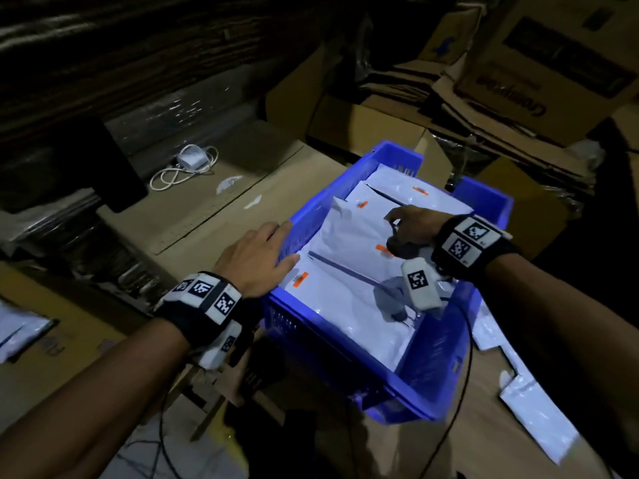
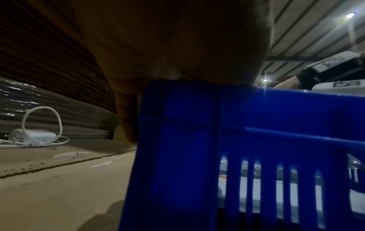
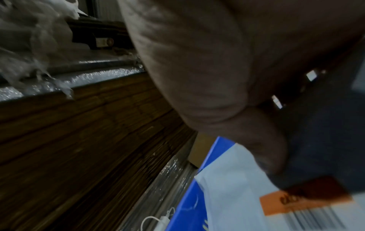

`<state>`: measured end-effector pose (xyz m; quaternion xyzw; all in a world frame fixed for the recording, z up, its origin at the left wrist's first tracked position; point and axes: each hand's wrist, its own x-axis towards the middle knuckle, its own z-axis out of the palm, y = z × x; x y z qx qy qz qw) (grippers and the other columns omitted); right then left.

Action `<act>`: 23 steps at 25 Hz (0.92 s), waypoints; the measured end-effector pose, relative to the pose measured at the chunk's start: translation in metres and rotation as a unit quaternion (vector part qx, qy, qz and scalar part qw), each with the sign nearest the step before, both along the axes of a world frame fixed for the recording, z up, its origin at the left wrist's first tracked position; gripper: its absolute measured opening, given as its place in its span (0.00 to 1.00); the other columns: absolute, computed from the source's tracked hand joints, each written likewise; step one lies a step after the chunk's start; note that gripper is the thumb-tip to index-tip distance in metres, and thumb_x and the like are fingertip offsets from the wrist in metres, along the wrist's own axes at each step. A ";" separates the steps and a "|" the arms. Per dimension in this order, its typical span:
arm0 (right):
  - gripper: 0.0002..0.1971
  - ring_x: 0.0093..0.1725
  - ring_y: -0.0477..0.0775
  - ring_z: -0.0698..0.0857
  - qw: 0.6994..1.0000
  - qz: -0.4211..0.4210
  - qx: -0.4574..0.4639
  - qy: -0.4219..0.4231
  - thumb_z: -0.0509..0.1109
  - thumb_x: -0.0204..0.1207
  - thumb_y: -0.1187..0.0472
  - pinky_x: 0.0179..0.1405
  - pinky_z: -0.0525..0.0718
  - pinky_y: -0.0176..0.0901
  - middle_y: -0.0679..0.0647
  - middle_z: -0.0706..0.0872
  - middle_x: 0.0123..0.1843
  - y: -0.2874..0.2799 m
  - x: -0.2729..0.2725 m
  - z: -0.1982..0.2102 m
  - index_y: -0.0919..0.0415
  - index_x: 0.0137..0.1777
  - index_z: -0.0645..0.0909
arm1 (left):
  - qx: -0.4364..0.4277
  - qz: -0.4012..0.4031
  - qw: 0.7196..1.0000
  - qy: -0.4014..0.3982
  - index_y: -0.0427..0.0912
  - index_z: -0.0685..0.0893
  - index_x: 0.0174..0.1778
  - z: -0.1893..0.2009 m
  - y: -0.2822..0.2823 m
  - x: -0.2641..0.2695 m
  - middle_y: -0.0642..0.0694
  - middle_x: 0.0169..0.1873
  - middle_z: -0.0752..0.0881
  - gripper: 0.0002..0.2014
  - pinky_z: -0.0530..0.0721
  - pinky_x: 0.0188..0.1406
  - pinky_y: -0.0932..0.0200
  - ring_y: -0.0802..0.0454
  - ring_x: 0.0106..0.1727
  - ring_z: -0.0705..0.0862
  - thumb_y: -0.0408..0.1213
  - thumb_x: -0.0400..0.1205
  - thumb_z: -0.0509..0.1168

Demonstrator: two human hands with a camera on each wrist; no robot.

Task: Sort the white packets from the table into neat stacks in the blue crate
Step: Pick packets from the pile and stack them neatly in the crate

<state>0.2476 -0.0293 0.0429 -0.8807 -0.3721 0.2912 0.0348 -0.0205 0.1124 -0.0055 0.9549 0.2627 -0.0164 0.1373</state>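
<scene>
The blue crate (image 1: 435, 361) stands on the cardboard-covered table and holds stacks of white packets (image 1: 339, 299) with orange labels. My left hand (image 1: 256, 257) rests on the crate's left rim with fairly straight fingers; in the left wrist view one finger (image 2: 128, 121) hangs down the outside of the crate wall (image 2: 187, 156). My right hand (image 1: 408, 226) is inside the crate with curled fingers, holding the top middle packet (image 1: 345, 233), whose far left corner stands up against the wall. In the right wrist view the thumb (image 3: 262, 148) presses that packet (image 3: 233, 179) near its orange label.
More white packets (image 1: 539, 409) lie on the table right of the crate, and some (image 1: 17, 326) at the far left. A white charger with a coiled cable (image 1: 193, 160) sits at the back left. Cardboard boxes (image 1: 363, 126) crowd behind the crate.
</scene>
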 end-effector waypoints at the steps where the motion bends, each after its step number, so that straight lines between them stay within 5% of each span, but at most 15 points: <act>1: 0.19 0.50 0.54 0.77 1.000 0.011 -0.012 0.001 0.68 0.80 0.66 0.48 0.72 0.38 0.55 0.79 0.53 0.005 -0.001 -0.005 0.59 0.70 0.75 | -0.006 -0.003 1.000 -0.010 0.48 0.56 0.84 -0.002 0.001 0.000 0.46 0.77 0.65 0.32 0.77 0.65 0.44 0.38 0.69 0.74 0.57 0.86 0.53; 6: 0.18 0.52 0.53 0.75 1.000 -0.018 -0.005 0.018 0.72 0.78 0.64 0.55 0.75 0.42 0.54 0.76 0.56 0.015 -0.009 -0.030 0.58 0.67 0.75 | -0.014 -0.019 0.999 -0.034 0.44 0.60 0.82 -0.007 0.006 0.000 0.44 0.73 0.69 0.30 0.79 0.61 0.42 0.37 0.66 0.77 0.53 0.86 0.54; 12: 0.29 0.66 0.65 0.79 0.991 0.047 -0.041 -0.118 0.72 0.77 0.50 0.65 0.77 0.52 0.60 0.74 0.68 0.007 -0.024 -0.032 0.52 0.76 0.68 | 0.019 -0.014 0.999 -0.030 0.45 0.61 0.81 -0.006 0.006 0.000 0.46 0.72 0.71 0.29 0.79 0.58 0.45 0.41 0.66 0.76 0.52 0.86 0.53; 18: 0.25 0.59 0.61 0.80 0.978 0.108 -0.118 -0.135 0.75 0.67 0.39 0.60 0.81 0.55 0.52 0.72 0.61 0.002 -0.044 -0.027 0.46 0.60 0.74 | 0.075 -0.026 0.997 0.023 0.45 0.60 0.82 0.000 0.005 0.001 0.46 0.72 0.71 0.33 0.75 0.60 0.47 0.42 0.67 0.74 0.57 0.82 0.43; 23: 0.20 0.55 0.61 0.79 0.977 0.113 -0.128 -0.130 0.73 0.69 0.40 0.57 0.81 0.52 0.52 0.70 0.58 0.004 -0.049 -0.029 0.48 0.55 0.74 | 0.179 -0.095 0.975 0.090 0.46 0.66 0.75 0.032 -0.004 0.015 0.45 0.75 0.70 0.25 0.70 0.63 0.48 0.44 0.71 0.71 0.56 0.86 0.49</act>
